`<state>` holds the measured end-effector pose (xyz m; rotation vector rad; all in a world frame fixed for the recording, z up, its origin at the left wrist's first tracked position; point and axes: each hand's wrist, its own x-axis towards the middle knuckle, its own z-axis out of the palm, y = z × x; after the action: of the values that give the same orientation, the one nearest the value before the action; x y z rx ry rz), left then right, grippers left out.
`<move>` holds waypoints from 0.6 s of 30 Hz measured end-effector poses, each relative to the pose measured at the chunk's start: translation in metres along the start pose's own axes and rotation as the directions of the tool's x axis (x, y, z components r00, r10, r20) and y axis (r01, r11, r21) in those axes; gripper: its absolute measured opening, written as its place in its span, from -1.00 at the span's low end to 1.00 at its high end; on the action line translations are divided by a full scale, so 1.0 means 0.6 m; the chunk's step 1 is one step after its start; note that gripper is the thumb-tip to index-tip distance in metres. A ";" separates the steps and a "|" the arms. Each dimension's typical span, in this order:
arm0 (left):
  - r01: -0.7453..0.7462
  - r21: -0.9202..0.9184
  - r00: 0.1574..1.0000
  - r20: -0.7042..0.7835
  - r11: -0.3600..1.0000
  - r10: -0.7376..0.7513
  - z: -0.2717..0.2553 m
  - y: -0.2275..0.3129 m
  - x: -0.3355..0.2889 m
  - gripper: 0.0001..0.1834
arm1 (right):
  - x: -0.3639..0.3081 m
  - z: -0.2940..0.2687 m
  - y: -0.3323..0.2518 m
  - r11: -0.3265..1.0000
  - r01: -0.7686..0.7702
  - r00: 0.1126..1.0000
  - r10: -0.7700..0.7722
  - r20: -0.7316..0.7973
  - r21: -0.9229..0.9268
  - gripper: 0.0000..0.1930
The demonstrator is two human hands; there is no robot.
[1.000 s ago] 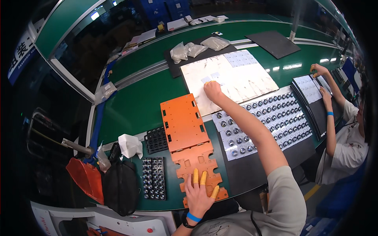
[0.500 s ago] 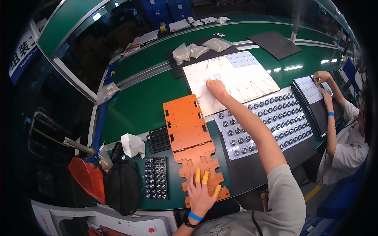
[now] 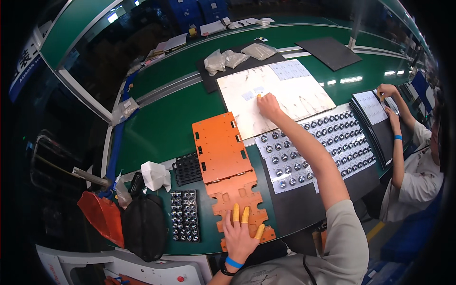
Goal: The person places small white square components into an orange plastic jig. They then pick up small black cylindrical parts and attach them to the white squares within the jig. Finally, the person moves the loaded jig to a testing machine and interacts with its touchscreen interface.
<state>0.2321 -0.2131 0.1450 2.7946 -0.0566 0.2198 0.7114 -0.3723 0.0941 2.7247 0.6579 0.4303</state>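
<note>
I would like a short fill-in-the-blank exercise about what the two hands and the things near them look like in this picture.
1. The left hand lies flat on the ____ cut-out plate.
2. The right hand reaches onto the ____ sheet.
3. The fingertips of the left hand wear ____ covers.
4. The tray of small round parts lies to the ____ of the orange plate.

Missing words: orange; white; yellow; right

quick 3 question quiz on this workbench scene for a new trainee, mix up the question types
1. True or false: the left hand rests flat on the orange cut-out plate.
2. The right hand reaches onto: A) white sheet B) black bag C) red bag
3. Fill in: the fingertip covers on the left hand are ____.

Key: 1 true; 2 A; 3 yellow
</note>
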 end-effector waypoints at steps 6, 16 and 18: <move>0.015 -0.003 1.000 -0.003 1.000 -0.015 0.003 0.001 -0.003 -0.22 | -0.008 -0.032 0.002 1.000 -0.014 1.000 0.014 -0.002 -0.001 -0.82; 0.008 -0.007 1.000 -0.005 1.000 -0.008 0.002 0.000 -0.004 -0.23 | 0.016 -0.004 0.017 0.995 -0.035 0.995 0.043 -0.086 0.096 -0.83; 0.006 0.004 1.000 -0.015 1.000 -0.006 0.000 -0.001 0.003 -0.26 | 0.029 -0.012 0.026 0.986 -0.063 0.993 0.077 -0.090 0.156 -0.79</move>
<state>0.2338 -0.2126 0.1450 2.7967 -0.0445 0.2399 0.7296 -0.3756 0.1097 2.8944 0.6451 0.5512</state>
